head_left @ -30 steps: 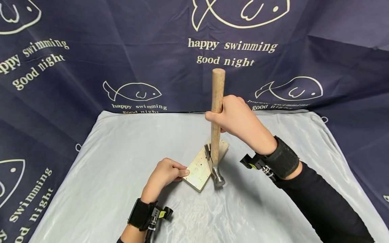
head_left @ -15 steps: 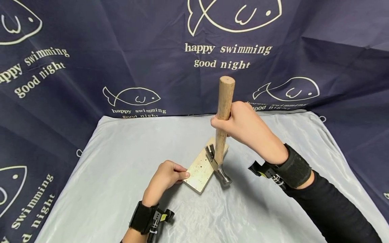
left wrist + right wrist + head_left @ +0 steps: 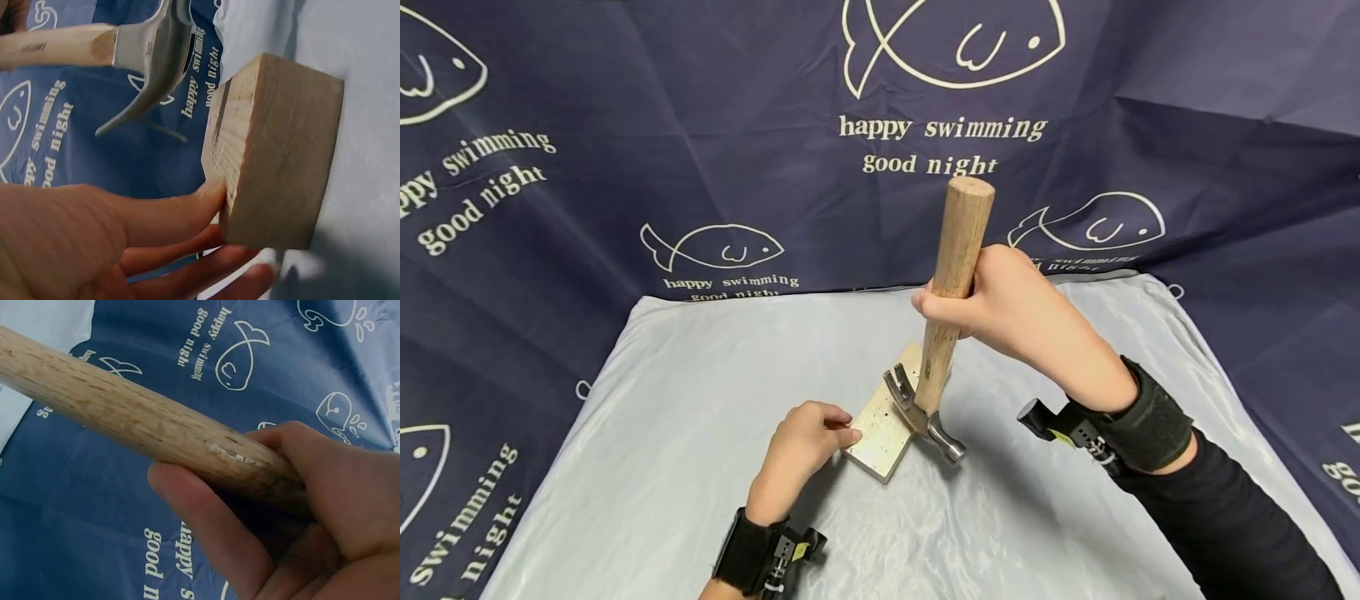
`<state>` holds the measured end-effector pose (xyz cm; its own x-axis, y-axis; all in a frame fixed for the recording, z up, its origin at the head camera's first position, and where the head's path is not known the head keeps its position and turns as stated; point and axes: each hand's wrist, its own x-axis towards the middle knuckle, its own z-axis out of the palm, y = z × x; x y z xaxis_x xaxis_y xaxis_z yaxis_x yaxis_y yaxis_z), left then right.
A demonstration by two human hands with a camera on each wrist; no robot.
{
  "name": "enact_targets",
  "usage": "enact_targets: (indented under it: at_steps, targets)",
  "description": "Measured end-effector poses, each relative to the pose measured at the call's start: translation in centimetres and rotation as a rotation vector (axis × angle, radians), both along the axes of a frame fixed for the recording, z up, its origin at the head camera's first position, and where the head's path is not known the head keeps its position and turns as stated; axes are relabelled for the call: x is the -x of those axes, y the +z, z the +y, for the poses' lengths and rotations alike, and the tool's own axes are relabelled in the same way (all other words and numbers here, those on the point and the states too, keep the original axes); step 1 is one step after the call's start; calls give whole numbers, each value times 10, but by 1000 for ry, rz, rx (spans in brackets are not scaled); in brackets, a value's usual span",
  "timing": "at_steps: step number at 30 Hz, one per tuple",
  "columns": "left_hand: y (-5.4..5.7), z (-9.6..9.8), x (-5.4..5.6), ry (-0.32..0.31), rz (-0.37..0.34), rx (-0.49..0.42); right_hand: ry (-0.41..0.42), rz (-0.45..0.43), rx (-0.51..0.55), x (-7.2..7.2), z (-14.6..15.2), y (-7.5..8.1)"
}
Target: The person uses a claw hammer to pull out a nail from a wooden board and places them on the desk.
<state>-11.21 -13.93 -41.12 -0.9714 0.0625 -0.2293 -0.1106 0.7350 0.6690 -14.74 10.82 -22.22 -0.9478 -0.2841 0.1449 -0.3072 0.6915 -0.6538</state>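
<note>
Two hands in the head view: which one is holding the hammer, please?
The right hand: it grips the hammer by its handle. The left hand is instead at the end of the wooden block, away from the hammer.

Lateral clearance exists over the pale satiny cloth (image 3: 715,358) on the far-left side of the rectangular light-wood block (image 3: 880,437). A wooden-handled steel claw hammer (image 3: 938,367) obstructs overhead access; the left hand (image 3: 808,435) obstructs the near-left corner; navy fish-print fabric (image 3: 587,192) bounds the rear.

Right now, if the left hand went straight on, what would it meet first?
Likely the board, right in front of the left hand. The hammer comes after, though its height above the board is unclear.
</note>
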Motion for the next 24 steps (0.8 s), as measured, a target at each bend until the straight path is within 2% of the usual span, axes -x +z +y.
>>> enact_targets:
  at_steps: [2,4,8,11,13,17,24]
  targets:
    - [0,3,1,-6,77,35,15,2,5,0,0,-1]
    - [0,6,3,-35,162,12,35,5,16,1,0,-3]
    - [-3,15,9,-138,344,-65,66,32,23,1,0,-4]
    - [-5,19,14,-197,384,-106,83,51,34,1,1,-4]
    - [-6,22,16,-217,385,-123,91,64,39,0,1,-3]
    - [-5,27,18,-203,411,-88,92,76,45,-4,1,-1]
    - [-1,33,16,-157,481,-33,97,42,59,-10,0,1]
